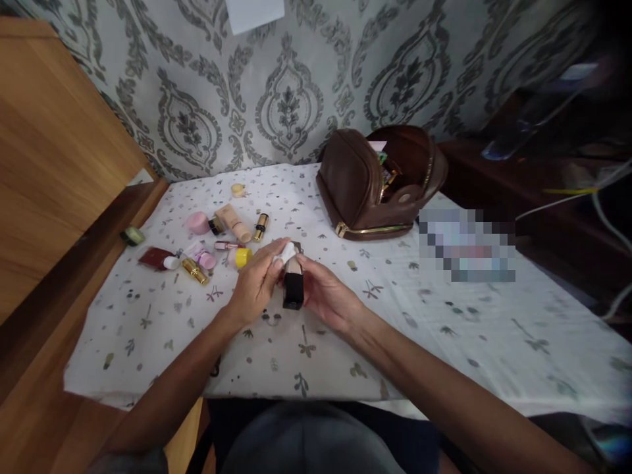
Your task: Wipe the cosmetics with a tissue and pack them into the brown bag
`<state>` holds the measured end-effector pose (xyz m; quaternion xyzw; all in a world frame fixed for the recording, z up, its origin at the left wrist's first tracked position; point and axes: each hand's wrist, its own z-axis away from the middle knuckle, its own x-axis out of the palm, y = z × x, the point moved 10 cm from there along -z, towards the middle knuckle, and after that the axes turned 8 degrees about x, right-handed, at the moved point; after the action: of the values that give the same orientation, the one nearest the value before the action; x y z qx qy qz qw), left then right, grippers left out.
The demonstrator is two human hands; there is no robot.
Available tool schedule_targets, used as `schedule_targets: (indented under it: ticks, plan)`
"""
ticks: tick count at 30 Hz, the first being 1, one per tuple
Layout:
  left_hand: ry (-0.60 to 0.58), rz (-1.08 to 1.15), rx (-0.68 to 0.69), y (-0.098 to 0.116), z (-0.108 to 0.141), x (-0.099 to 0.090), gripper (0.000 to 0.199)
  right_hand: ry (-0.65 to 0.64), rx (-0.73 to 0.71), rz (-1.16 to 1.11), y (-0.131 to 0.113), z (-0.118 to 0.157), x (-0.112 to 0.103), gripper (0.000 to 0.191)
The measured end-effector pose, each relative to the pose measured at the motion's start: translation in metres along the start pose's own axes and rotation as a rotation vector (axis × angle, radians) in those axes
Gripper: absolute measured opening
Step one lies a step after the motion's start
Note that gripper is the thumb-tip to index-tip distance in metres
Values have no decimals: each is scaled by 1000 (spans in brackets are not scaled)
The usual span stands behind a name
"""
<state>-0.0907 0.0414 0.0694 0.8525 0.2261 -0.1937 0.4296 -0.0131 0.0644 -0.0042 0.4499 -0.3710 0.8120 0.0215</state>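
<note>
A foundation bottle [293,288] with a black cap and a beige body is between my hands, above the near middle of the table, its cap end toward me. My right hand [328,295] is closed around its right side. A crumpled white wipe [285,253] lies against the far end of the bottle, pinched under the thumb of my left hand [254,280]. My left fingers hide part of the wipe. Just left of my left hand is a small jar with a yellow lid [243,257].
Left on the patterned cloth [306,375] lie a beige tube [234,222], a gold-and-black lipstick [261,227], a pink round container [198,222], a gold tube [194,270] and a dark red bottle [157,259]. An unzipped brown bag [365,191] stands at the back right.
</note>
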Motion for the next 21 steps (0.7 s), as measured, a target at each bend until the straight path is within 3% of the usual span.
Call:
schedule_targets:
  ticks: [8,13,17,21]
  plan:
    - [-79,163,59,22,-3,0,44,120,-177,-67,-30,-2,-22,35]
    - [-67,45,193,35,-2,-1,43,169,-341,-77,-50,6,-27,41]
    - [-55,-127,206,28,2,2,52,173,-415,-47,-51,15,-20,52]
    - [16,-203,97,11,3,-4,47,201,-479,104,-52,22,-14,53]
